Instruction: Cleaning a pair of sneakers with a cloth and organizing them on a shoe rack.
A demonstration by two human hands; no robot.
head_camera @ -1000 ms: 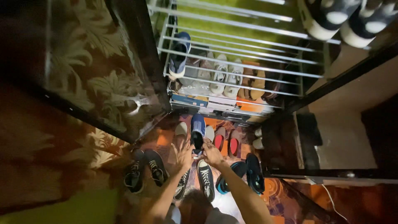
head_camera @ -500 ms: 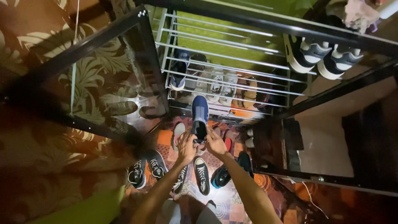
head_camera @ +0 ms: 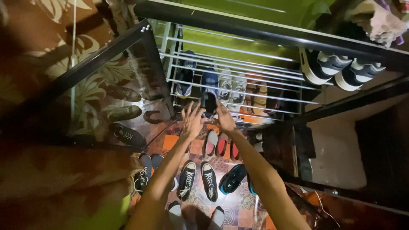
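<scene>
Both hands, left (head_camera: 192, 120) and right (head_camera: 224, 118), clamped on blue knit sneaker (head_camera: 208, 91) at white wire shoe rack (head_camera: 238, 70); may slip between bars.

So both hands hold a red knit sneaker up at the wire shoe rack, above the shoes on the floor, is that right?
Not quite: the knit sneaker is blue, not red, as the head view shows. The left hand and right hand do hold it up at the wire shoe rack, above the black lace-up sneakers on the floor.

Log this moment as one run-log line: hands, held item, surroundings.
left hand: on blue shoe | right hand: on blue shoe | shoe: at wire rack beside matching shoe | floor: black sneakers
</scene>
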